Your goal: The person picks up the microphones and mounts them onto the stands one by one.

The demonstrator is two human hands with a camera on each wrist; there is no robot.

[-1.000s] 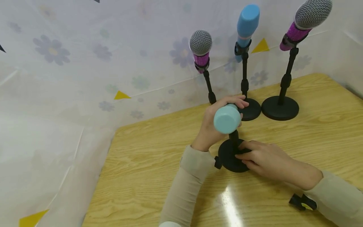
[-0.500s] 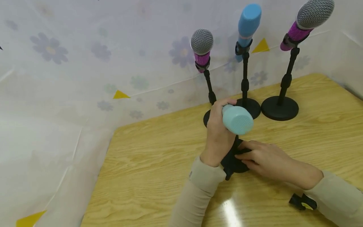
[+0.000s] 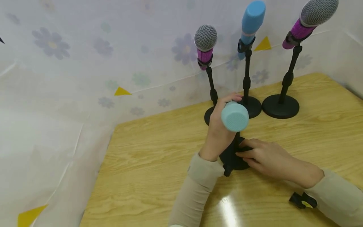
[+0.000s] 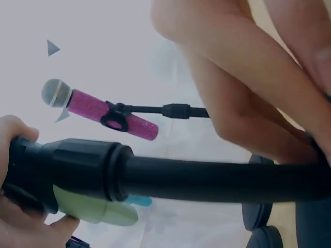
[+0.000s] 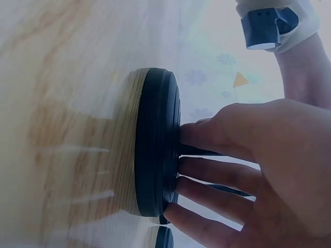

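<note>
A pale teal microphone (image 3: pixel 235 116) sits in the black clip (image 4: pixel 26 173) of a desktop stand. My left hand (image 3: pixel 219 135) is curled round that clip at the top of the pole (image 4: pixel 217 178), a fingertip against the microphone's light green-looking handle (image 4: pixel 93 206). Low on the same stand, my right hand (image 3: pixel 267 157) rests its fairly straight fingertips on the round black base (image 5: pixel 155 144), with the thumb and fingers on either side of the pole. The base lies flat on the wooden table (image 3: pixel 147 176).
Behind the hands stand three more microphones on black stands: a purple one (image 3: pixel 204 58) at the left, a blue one (image 3: pixel 250 23) in the middle, another purple one (image 3: pixel 300 30) at the right. A flower-printed sheet (image 3: pixel 85 63) hangs behind the table.
My left hand has shifted slightly right and turned with the microphone, whose head swung right and down, then partly back left. The right hand has kept its place on the base.
</note>
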